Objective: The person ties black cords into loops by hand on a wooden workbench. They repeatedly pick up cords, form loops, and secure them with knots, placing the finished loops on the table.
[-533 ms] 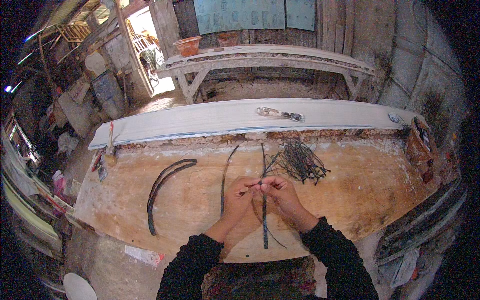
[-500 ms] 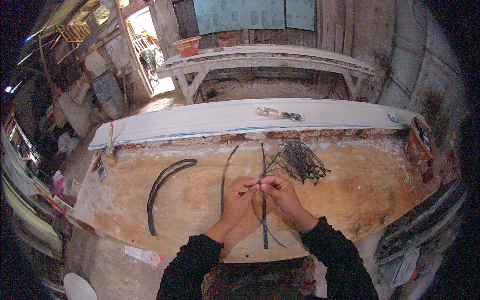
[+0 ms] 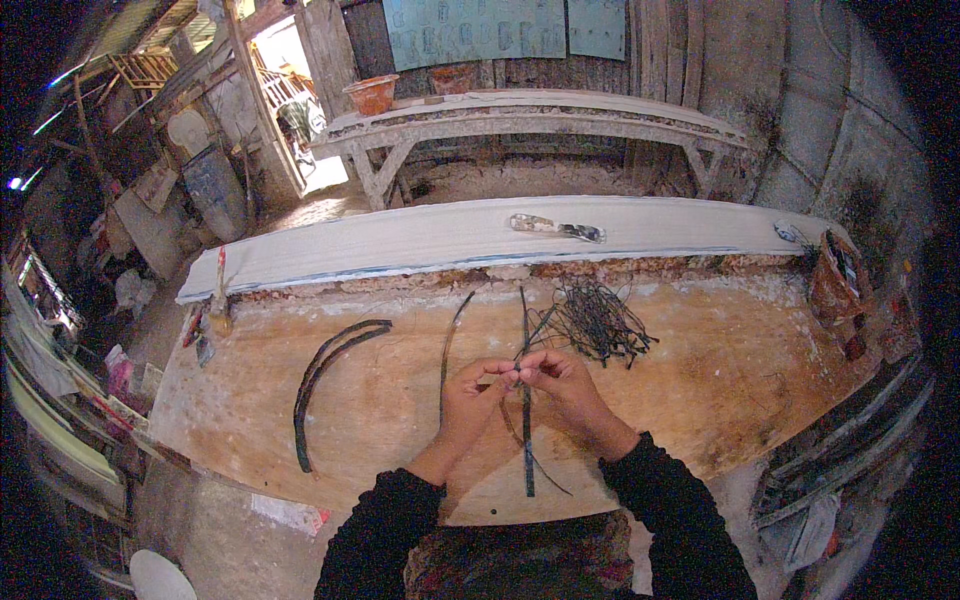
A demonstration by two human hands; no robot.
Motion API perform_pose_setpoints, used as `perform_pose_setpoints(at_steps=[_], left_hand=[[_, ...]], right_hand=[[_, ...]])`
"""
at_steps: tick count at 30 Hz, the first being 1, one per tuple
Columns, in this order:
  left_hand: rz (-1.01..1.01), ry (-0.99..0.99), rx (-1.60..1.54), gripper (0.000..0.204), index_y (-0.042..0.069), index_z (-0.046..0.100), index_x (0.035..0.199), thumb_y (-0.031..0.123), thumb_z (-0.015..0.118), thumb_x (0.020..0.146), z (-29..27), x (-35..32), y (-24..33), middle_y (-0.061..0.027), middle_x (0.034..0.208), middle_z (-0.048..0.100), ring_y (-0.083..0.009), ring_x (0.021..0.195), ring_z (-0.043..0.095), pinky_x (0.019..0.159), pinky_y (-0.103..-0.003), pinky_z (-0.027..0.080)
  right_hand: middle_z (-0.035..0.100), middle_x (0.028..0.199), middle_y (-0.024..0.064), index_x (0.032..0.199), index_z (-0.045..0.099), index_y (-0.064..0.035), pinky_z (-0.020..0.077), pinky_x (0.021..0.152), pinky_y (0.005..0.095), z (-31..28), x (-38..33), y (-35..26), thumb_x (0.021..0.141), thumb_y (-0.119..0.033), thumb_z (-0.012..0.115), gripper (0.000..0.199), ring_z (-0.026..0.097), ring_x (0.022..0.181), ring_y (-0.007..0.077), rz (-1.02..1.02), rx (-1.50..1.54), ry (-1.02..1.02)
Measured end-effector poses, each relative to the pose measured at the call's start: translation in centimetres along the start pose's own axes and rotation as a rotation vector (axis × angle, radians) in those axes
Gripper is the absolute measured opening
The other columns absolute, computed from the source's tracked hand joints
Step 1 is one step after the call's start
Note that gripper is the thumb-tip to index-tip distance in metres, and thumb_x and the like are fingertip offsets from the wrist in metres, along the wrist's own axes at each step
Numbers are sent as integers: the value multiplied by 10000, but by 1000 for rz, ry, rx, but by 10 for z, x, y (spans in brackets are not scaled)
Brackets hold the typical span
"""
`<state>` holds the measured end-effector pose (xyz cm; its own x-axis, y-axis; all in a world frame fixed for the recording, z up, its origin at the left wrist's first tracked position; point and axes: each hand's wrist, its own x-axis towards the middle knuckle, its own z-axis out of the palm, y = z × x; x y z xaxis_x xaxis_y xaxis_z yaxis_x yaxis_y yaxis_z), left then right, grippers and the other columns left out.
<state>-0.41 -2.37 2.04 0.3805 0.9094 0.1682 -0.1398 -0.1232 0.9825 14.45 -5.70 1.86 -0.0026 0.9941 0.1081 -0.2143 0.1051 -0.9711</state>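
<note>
My left hand (image 3: 474, 398) and my right hand (image 3: 567, 391) meet fingertip to fingertip above the wooden board (image 3: 380, 440). Both pinch a thin black strip at a small dark spot; their fingers hide most of it. A straight black strip (image 3: 530, 455) lies beneath the hands, pointing away from me. A thin dark tail (image 3: 548, 472) curves out below the fingers. Just beyond my right hand is a tangled pile of thin black strips (image 3: 605, 322). One narrow curved strip (image 3: 445, 360) runs behind my left hand, and a wider bent black strip (image 3: 306, 405) lies farther left.
A whitish ledge (image 3: 400, 237) crosses behind the board, with a stained, flat-handled tool (image 3: 556, 228) on it. A brush (image 3: 220, 300) stands at the left edge. At the right edge sits a brown pot (image 3: 838, 280). A long bench (image 3: 480, 128) holds an orange pot (image 3: 372, 96) farther back.
Both hands stay together in nearly the same place, with only slight finger movement around the pinched strip. The whole view has shifted slightly; the other strips lie as before.
</note>
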Motion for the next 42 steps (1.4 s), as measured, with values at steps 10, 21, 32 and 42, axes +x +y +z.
perform_pose_setpoints(at_steps=[10,21,32,42], left_hand=[[-13,-83,111,137,3,568,900,65,588,779,-7,9,-4,-38,853,572,-95,721,557,604,-214,492],[-44,-202,158,104,44,557,844,51,598,749,-16,17,-4,-16,809,574,-103,710,552,593,-237,472],[-201,-442,-361,176,70,506,775,180,636,731,-23,20,-12,-29,739,573,-112,654,537,537,-244,443],[-150,-295,-248,106,38,548,869,71,587,776,-14,17,-7,-53,821,593,-124,682,558,559,-241,467]], right_hand=[[562,789,24,832,531,-34,456,636,250,0,1,2,787,-96,581,92,548,730,113,48,151,-28],[562,800,13,850,543,-53,402,640,209,6,0,-8,781,-95,587,92,509,706,82,111,136,-60],[569,786,34,840,539,-55,452,624,212,2,-2,-1,780,-104,582,88,530,676,103,208,333,-182],[581,813,51,835,551,-40,451,610,196,-4,2,4,759,-48,588,85,550,702,98,207,468,-83]])
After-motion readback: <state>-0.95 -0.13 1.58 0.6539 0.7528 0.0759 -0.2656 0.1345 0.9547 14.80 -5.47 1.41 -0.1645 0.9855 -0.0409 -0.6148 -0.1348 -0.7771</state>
